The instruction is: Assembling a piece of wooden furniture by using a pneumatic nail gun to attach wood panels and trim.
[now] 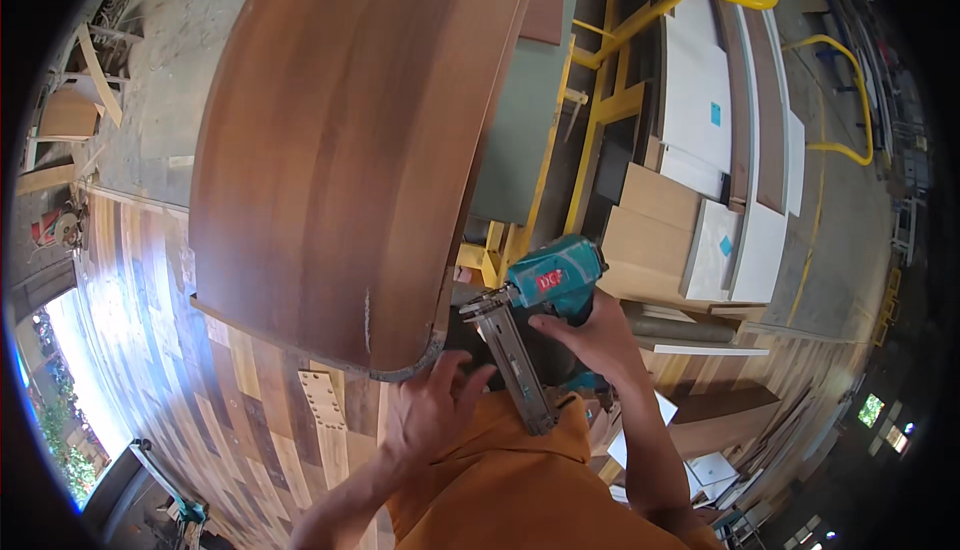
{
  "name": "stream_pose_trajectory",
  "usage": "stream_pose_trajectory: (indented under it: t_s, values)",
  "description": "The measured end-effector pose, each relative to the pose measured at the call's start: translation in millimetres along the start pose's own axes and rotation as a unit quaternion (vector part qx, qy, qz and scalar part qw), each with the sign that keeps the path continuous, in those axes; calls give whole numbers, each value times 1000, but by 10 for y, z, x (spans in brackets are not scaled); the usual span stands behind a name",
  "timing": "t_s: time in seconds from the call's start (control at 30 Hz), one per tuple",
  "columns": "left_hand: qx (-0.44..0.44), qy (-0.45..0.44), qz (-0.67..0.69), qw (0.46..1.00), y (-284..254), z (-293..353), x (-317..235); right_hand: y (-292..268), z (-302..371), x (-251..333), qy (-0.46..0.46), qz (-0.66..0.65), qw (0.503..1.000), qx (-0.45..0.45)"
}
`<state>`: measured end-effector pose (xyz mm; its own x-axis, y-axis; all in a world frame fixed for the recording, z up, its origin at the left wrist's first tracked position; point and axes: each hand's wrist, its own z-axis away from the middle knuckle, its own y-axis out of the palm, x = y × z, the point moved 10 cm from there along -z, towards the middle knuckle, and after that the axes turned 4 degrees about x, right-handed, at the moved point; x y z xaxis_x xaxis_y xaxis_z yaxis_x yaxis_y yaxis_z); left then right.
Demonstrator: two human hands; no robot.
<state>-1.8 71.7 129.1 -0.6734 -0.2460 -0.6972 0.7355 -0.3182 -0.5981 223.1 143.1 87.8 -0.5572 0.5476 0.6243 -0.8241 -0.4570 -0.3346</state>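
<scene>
My right hand (603, 343) is closed around the handle of a teal pneumatic nail gun (560, 272). The gun's nose faces left toward the panel, and its long metal magazine slants down in front of my orange top. A large brown wood-grain panel (330, 150) with rounded corners lies in front of me. At its near right corner, my left hand (428, 410) rests by the dark edge (405, 370) with fingers and thumb apart. Its fingertips are at the rim; whether they press on it I cannot tell. A pale scuffed streak (367, 320) marks the panel near that corner.
Right of the panel runs a yellow metal frame (600, 140), with white boards (695, 100) and brown boards (650, 240) stacked beyond it. A grey-green board (515, 140) lies beneath the panel. A perforated wooden strip (322, 400) lies below on the patchwork wood-plank floor (215, 390).
</scene>
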Motion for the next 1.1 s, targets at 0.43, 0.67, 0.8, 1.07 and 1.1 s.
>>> stream_pose_trajectory:
  t_s: [0.43,0.67,0.8,1.07,1.1]
  values:
    - [160,-251,426,854,938,160,352,204,-277,90,7,51,997,64]
    - [173,-282,454,827,905,133,168,105,-367,178,2,101,992,76]
    - [168,-295,471,814,906,105,128,85,-408,230,58,144,981,118]
    - [319,-292,483,762,1164,258,-105,126,-484,259,80,117,980,142]
    - [318,-299,485,758,1205,281,-67,129,-498,311,79,127,978,147]
